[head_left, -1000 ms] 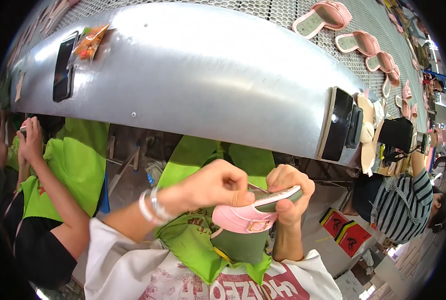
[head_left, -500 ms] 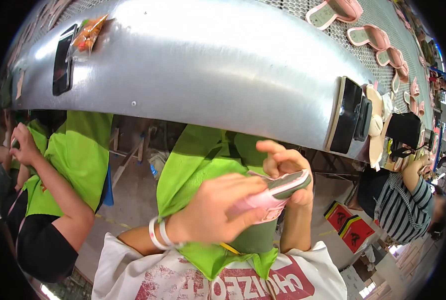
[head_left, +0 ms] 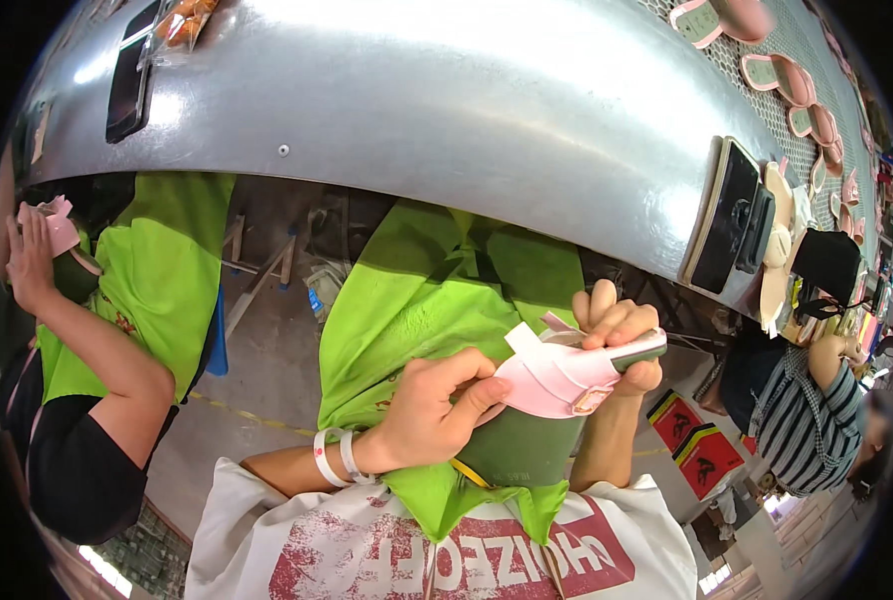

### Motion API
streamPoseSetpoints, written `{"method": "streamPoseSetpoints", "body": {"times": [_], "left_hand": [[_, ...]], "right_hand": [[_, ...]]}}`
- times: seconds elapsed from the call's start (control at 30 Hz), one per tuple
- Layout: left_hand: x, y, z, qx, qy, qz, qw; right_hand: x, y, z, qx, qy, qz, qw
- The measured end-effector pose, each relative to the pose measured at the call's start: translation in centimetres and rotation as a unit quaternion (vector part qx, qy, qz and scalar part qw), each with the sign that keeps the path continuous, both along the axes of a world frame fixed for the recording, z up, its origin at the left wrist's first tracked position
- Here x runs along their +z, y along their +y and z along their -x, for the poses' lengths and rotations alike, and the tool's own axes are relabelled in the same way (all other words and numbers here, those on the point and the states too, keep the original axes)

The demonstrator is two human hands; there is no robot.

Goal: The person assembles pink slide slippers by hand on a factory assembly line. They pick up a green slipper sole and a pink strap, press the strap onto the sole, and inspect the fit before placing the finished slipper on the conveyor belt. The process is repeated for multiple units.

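Sandal (head_left: 557, 385), pink-strapped, is held right of centre in the frame, above the lap, with a green form (head_left: 522, 450) just below it. The right hand (head_left: 617, 335) is closed round its toe end, fingers above and thumb beneath, seemingly to keep it steady; the left hand (head_left: 432, 410) pinches the strap's left edge between thumb and forefinger, perhaps for fine control. A green apron (head_left: 397, 320) drapes the lap, likely guarding the clothes. Across the upper frame runs a shiny metal table (head_left: 397, 110), a phone (head_left: 732, 190) lying towards its right end. Behind it, at upper right, pink sandals line a mesh surface (head_left: 737, 82). At far left a co-worker's hand (head_left: 29, 262) holds a pink piece; red boxes (head_left: 705, 460) stand lower right on the floor.
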State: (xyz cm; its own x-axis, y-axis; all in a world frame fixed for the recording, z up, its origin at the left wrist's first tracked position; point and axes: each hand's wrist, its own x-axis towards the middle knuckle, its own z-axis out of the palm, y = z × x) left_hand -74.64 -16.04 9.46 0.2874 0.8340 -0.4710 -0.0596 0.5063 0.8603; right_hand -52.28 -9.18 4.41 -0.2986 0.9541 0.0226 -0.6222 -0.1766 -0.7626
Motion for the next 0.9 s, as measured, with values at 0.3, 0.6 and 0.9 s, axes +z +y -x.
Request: {"method": "streamPoseSetpoints", "body": {"times": [0.3, 0.6, 0.9], "left_hand": [[-6.2, 0.1, -3.1, -0.136, -0.391, 0.181, 0.892], [1.9, 0.6, 1.8, 0.024, -0.168, 0.177, 0.969], [1.0, 2.3, 0.8, 0.078, -0.351, 0.226, 0.905]], "right_hand": [[0.0, -0.1, 1.2, 0.004, 0.186, -0.059, 0.981], [9.1, 2.5, 3.4, -0.014, -0.327, -0.039, 0.944], [7.0, 1.0, 5.7, -0.106, -0.322, -0.046, 0.94]]}}
